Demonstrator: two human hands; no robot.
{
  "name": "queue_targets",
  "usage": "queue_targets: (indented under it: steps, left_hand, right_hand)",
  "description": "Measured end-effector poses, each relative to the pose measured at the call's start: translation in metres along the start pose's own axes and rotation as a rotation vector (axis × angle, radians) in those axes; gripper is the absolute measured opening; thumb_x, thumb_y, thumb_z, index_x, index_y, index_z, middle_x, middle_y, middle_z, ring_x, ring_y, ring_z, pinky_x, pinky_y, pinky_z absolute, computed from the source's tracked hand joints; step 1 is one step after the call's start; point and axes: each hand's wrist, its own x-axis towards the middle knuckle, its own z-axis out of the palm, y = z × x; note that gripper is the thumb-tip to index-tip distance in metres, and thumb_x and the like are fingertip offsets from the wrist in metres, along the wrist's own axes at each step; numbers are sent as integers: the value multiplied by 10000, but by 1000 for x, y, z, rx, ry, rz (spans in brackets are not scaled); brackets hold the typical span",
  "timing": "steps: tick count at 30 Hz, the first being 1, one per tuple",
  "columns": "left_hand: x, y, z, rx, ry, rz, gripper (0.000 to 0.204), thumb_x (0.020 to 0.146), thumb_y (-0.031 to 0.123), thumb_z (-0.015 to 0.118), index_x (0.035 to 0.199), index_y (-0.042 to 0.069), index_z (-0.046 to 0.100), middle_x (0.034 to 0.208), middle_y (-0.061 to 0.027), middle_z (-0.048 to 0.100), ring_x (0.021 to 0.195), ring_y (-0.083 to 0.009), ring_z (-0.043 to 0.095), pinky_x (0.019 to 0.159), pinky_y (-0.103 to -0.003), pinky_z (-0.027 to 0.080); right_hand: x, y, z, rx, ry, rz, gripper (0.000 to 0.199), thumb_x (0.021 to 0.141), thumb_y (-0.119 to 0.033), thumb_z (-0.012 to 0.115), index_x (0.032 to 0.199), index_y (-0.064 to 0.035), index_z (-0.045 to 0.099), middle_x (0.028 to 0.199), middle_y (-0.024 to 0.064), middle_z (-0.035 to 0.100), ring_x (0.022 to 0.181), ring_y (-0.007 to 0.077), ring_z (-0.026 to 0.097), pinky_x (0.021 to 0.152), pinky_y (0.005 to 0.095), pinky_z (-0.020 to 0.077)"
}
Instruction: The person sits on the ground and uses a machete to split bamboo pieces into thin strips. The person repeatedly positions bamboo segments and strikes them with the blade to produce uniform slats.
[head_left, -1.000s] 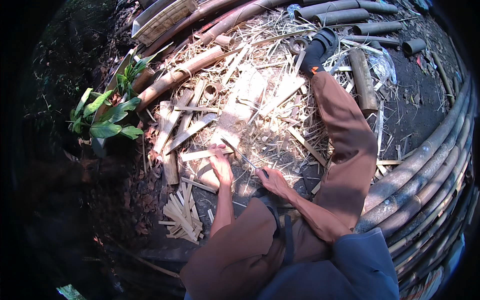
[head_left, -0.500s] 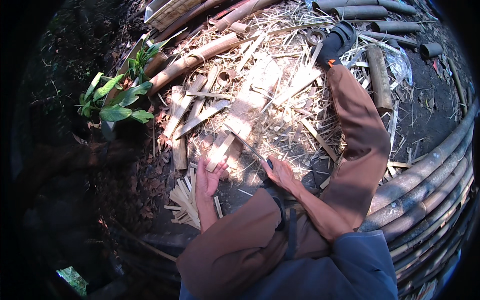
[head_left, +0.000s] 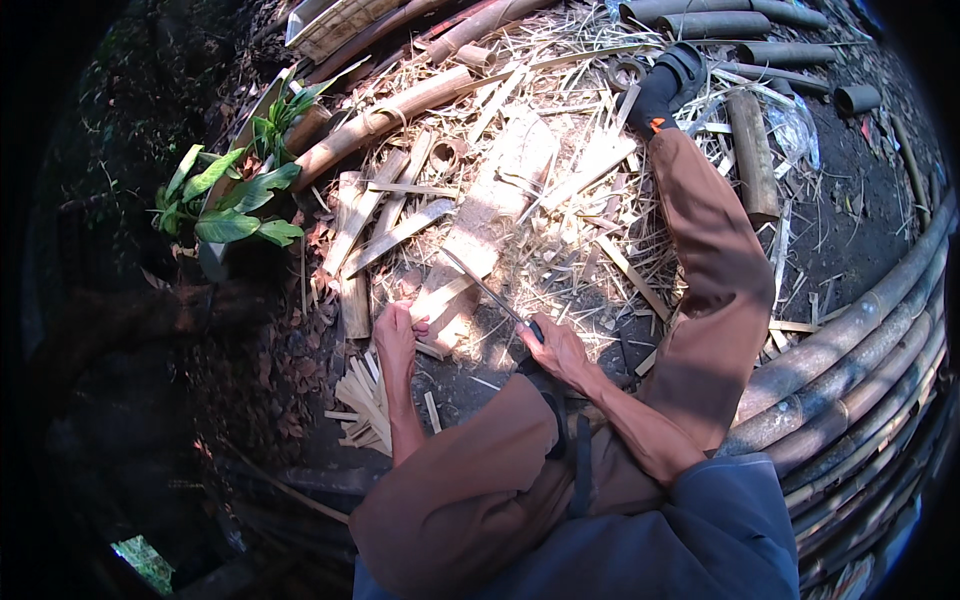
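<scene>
My right hand [head_left: 557, 350] is wrapped round the dark handle of a knife. Its long, narrow blade [head_left: 482, 284] slants up and to the left, over a flat wooden block [head_left: 505, 205]. At the block's near end my left hand [head_left: 397, 332] is closed, its fingers pinching the near end of a pale bamboo strip [head_left: 442, 297]. The strip's far part lies close to the blade; I cannot tell whether they touch. Beside my left wrist a small heap of split bamboo slats [head_left: 362, 405] rests on the ground.
Shavings [head_left: 590, 215] surround the block. Flat bamboo pieces [head_left: 400, 238] lie left of it, near a leafy plant [head_left: 235, 205]. My outstretched leg [head_left: 710, 290] borders the right side, with a short bamboo log [head_left: 752, 155] beyond it. Long poles [head_left: 850, 335] curve along the right.
My left hand has turned from palm up with spread fingers to closed on the strip's end, shifting slightly left. The strip has tilted. My knife hand has barely moved.
</scene>
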Motion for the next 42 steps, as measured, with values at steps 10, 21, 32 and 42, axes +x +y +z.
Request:
queue_targets:
  steps: [10, 21, 32, 42]
  left_hand:
    - [-7, 1, 30, -403, 174, -122, 478, 1038, 297, 352, 1136, -146, 502, 1004, -249, 650, 900, -294, 700, 749, -342, 602]
    - [-9, 28, 57, -384, 243, -67, 444, 999, 184, 317, 1097, -203, 512, 1014, -293, 631, 886, -354, 692, 790, -370, 599]
    - [-10, 27, 61, -314, 224, -28, 479, 983, 193, 314, 1045, -213, 562, 985, -270, 659, 837, -345, 704, 762, -365, 604]
    - [-14, 27, 60, -306, 219, -16, 438, 964, 169, 327, 1064, -193, 552, 993, -271, 649, 849, -329, 701, 758, -362, 599]
  right_hand:
    - [-5, -7, 16, 54, -13, -112, 426, 955, -465, 517, 965, -39, 524, 662, 253, 587, 693, 461, 616, 628, 521, 465]
    - [2, -7, 8, 61, -7, -97, 445, 959, -465, 510, 921, -23, 557, 644, 215, 566, 653, 374, 622, 604, 463, 467]
    - [13, 14, 14, 57, 38, 13, 442, 947, -487, 513, 999, -51, 567, 699, 230, 615, 718, 449, 624, 649, 519, 470]
    - [2, -6, 13, 84, 31, 1, 438, 947, -451, 533, 913, -14, 540, 718, 261, 620, 724, 470, 628, 655, 528, 475]
